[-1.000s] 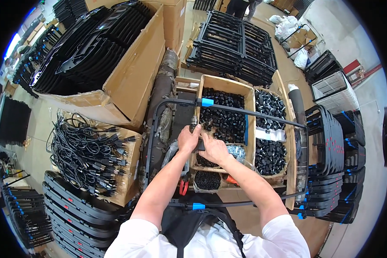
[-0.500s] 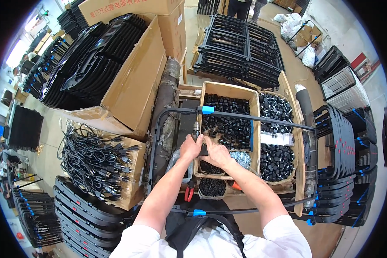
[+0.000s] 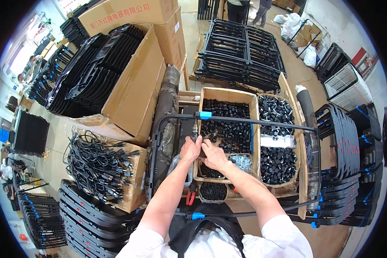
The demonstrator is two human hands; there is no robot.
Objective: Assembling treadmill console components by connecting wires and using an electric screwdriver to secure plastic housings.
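My left hand (image 3: 190,149) and my right hand (image 3: 214,155) meet over the bench, just left of the parts tray. Both have bent fingers closed in, right by a metal tool chuck (image 3: 196,128). A small dark piece shows between them, mostly covered by the fingers, and I cannot make out its kind. Around my forearms lies a black tubular frame (image 3: 232,118) with blue clips (image 3: 205,115) on its far and near bars. The wooden tray (image 3: 254,144) beside my right hand holds black knobs (image 3: 225,114), silver screws (image 3: 241,161) and small black parts (image 3: 210,170).
Red-handled pliers (image 3: 190,197) lie near a tub of tiny black parts (image 3: 213,191). At left stand a box of black cables (image 3: 99,165) and a large carton (image 3: 133,81) of black panels. Stacked black frames (image 3: 245,56) are beyond the bench, more (image 3: 337,137) at right.
The whole view has shifted slightly, with the scene sitting a little lower. My hands stay together by the chuck, their fingers only slightly moved.
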